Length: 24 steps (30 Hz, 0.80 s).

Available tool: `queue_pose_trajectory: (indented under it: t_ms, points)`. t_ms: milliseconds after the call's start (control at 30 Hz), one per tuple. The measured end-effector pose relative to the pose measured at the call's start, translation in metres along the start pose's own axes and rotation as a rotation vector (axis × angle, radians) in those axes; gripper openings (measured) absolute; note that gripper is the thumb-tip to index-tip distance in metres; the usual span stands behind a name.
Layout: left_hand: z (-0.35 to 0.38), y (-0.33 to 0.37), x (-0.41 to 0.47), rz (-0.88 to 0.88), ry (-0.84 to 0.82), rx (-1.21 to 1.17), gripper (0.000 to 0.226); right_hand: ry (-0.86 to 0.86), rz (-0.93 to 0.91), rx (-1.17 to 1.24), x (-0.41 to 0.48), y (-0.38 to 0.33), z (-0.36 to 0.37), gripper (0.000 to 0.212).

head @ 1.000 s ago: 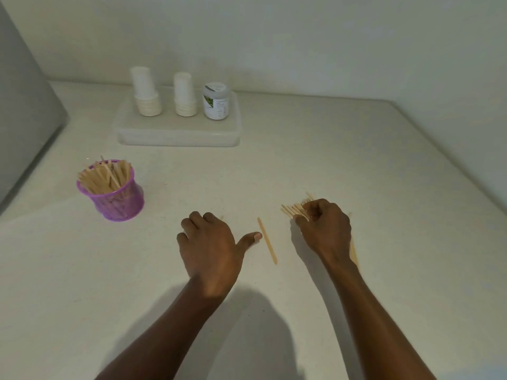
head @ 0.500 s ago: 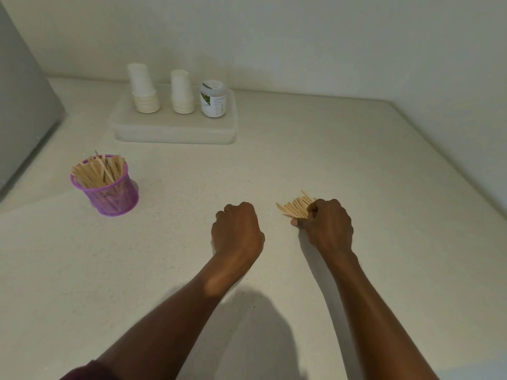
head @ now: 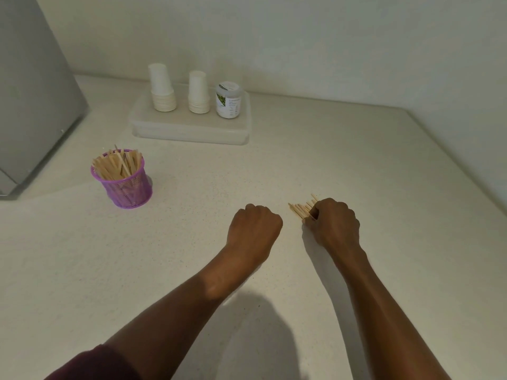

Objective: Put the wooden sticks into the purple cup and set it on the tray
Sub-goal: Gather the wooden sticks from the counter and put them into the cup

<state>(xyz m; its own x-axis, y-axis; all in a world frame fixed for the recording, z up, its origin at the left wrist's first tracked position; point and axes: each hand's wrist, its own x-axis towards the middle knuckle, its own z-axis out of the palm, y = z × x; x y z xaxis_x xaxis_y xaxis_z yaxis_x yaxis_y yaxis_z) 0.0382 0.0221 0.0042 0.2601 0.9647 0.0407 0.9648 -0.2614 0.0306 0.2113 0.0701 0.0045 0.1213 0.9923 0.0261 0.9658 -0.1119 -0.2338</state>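
Purple cup [head: 122, 179], mesh-walled, stands upright on the counter [head: 343, 160] at left, packed with wooden sticks [head: 118, 164] standing on end and fanning above the rim; one thinner stick pokes higher than the rest. Cup is on the counter, not on the tray [head: 192, 130], which sits behind it toward the wall, well apart from the cup. Tray is pale, translucent, shallow, rounded corners. On the tray: tall stack of white paper cups [head: 162, 89] at left, shorter stack of white paper cups [head: 198, 93] in the middle, both upside down; small white jar [head: 229, 100] with a green-printed label at right, lid on, contents not visible. Right hand [head: 333, 224] is curled over a bundle of loose sticks [head: 303, 208] on the counter at right, fingers wrapped round them, stick ends fanned out to the left past the knuckles; hand rests low on the surface. Left hand [head: 253, 229] is a closed fist just left of that bundle, knuckles up, on or just above the counter; cannot tell if it holds anything inside. Dark red sleeve [head: 93, 364] at bottom left on the left arm. Grey appliance side [head: 30, 86] at far left edge.
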Motion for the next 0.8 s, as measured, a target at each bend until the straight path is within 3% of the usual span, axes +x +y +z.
queue_pose_trajectory:
  t_ms: [100, 267, 367, 600, 800]
  points:
    - [0.005, 0.002, -0.001, -0.004, -0.014, 0.044, 0.038, 0.012, 0.008, 0.026, -0.001, 0.002, -0.001, 0.013]
    - [0.001, -0.004, 0.006, -0.003, -0.059, -0.003, 0.050, 0.035, 0.013, 0.112, -0.002, 0.003, -0.003, 0.011]
    - [0.004, -0.003, 0.009, 0.003, -0.070, 0.024, 0.036, 0.043, 0.012, 0.174, -0.003, 0.002, -0.003, 0.009]
    - [0.018, 0.003, 0.000, -0.005, -0.094, 0.132, 0.014, -0.016, 0.117, 0.470, -0.006, 0.004, -0.001, 0.023]
    - [0.023, 0.001, -0.009, -0.023, -0.063, 0.189, 0.018, -0.073, 0.128, 0.679, -0.012, 0.002, 0.001, 0.025]
